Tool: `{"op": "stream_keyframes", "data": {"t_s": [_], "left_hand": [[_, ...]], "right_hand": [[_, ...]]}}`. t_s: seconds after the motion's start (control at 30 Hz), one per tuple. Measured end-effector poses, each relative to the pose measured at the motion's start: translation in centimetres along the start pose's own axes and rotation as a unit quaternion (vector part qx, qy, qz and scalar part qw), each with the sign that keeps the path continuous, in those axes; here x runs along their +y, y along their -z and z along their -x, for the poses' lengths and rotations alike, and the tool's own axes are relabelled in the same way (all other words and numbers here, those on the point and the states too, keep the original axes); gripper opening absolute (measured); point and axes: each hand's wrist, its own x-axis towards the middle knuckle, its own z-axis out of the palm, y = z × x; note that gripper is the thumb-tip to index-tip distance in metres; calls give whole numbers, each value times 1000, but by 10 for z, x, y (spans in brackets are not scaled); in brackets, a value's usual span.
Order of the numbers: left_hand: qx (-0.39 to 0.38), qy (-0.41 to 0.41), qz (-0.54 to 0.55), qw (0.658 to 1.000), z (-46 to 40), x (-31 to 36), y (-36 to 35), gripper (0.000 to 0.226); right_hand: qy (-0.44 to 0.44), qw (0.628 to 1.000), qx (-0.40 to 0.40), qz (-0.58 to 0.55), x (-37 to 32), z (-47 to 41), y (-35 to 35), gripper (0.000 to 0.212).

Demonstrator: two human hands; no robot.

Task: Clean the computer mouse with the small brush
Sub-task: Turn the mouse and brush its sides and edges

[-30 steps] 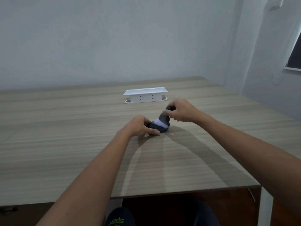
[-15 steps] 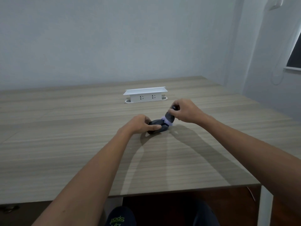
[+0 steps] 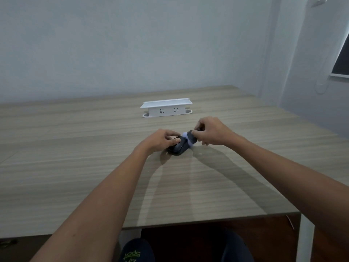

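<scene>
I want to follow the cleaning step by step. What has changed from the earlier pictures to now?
The right hand swept the brush along the mouse, first toward the right, then back up onto its far end. The mouse turned a little on the table. The left hand kept holding the mouse, and the right kept its grip on the brush. The socket box did not move.

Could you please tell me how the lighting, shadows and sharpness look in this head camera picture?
In the head view the light is dim and cool; both arms cast long soft shadows toward the camera across the table. The mouse is dark with little visible detail, and the brush bristles look slightly smeared under the right hand. The left hand is fairly sharp. Wide-angle distortion bends the wall edges at right.
</scene>
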Motion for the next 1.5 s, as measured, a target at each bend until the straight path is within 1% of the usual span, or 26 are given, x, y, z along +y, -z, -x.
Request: {"op": "stream_keyframes", "data": {"t_s": [0.1,0.17,0.23,0.3,0.43,0.47,0.5,0.6,0.67,0.8,0.83,0.97,1.0,1.07,1.2,1.27,1.33,1.37,1.4,1.47,1.5], "left_hand": [[9,4,-10,1000,-4,-3,0,44],[7,8,-16,1000,-6,-4,0,43],[4,11,-17,1000,-6,-4,1,43],[-2,11,-21,1000,-7,-2,2,43],[2,9,-30,1000,-9,-1,3,39],[2,8,-32,999,-9,-1,3,39],[2,6,-34,999,-9,-1,3,39],[0,9,-32,999,-11,-1,3,41],[-2,15,-28,1000,-11,-1,3,42],[2,10,-26,1000,-12,-1,3,41],[2,11,-27,1000,-12,-1,3,42],[4,20,-31,999,-12,-1,2,42],[3,20,-32,999,-11,-1,2,43],[2,16,-29,999,-12,0,1,42],[2,6,-33,999,-12,1,3,40],[0,11,-28,1000,-12,1,2,40],[3,19,-26,999,-11,1,1,41],[6,20,-25,999,-12,1,1,41],[8,19,-23,1000,-12,0,0,41],[11,16,-21,1000,-12,-1,0,40],[12,15,-23,1000,-12,-1,0,39]], "right_hand": [[-21,998,-43,-39,-3,7,-1,16],[-39,998,-38,-33,4,4,2,15],[-56,998,-27,-4,12,1,4,18],[-65,997,-36,-9,13,1,4,19],[-60,987,-115,-92,0,8,-1,16],[-63,986,-123,-93,0,7,-1,16],[-67,988,-117,-81,1,5,-1,17],[-79,995,-57,-25,8,-2,1,21],[-81,996,-44,-17,9,-3,1,23],[-73,989,-117,-55,-3,4,-3,19],[-76,988,-123,-50,-3,3,-1,19],[-89,994,-59,18,7,-5,4,25],[-89,994,-53,23,8,-5,3,26],[-76,995,-64,18,3,-2,-1,25],[-68,990,-119,-29,-7,-1,2,19],[-68,992,-109,13,-3,-6,9,20],[-62,993,-76,66,1,-9,14,23],[-55,993,-69,73,1,-9,15,23],[-46,994,-79,63,-1,-8,16,22],[-29,990,-132,30,-6,-5,13,16],[-25,988,-151,30,-6,-5,10,13]]}}
